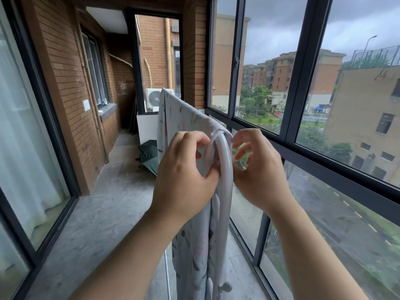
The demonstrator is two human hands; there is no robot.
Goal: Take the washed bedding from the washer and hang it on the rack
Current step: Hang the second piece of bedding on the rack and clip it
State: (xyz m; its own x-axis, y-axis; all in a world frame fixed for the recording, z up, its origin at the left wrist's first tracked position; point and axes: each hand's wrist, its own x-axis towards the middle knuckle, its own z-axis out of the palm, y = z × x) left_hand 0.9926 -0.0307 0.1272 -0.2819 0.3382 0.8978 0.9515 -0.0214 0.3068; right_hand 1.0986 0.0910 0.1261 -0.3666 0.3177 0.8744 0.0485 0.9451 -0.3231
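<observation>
The floral bedsheet (184,118) is already up on the drying rack (226,161), draped over its top rail and hanging down the left side of the rack's white curved end tube, pale cloth with a leaf print running almost to the floor. At the near corner of the rack the person's left hand (184,169) has the sheet: thumb and curled fingers pinch a fold of cloth just left of the tube, right up against it. The right hand (257,169) is on the other side of the tube, just right of the rack's corner, its fingers loosely curled and the index fingertip at the edge of the cloth where it wraps the corner; I cannot tell whether it actually grips the cloth or only touches it. Both bare forearms reach up towards the rack from below. The rack stands on a grey concrete floor (108,202) close beside a wall of dark-framed windows (296,83) on its right. Beyond the far end of the rack sits a white air-conditioner unit (153,99), and on the floor left of the rack lies something dark green (149,154), too crumpled to name. A brick wall (65,61) runs well to the left of the rack.
</observation>
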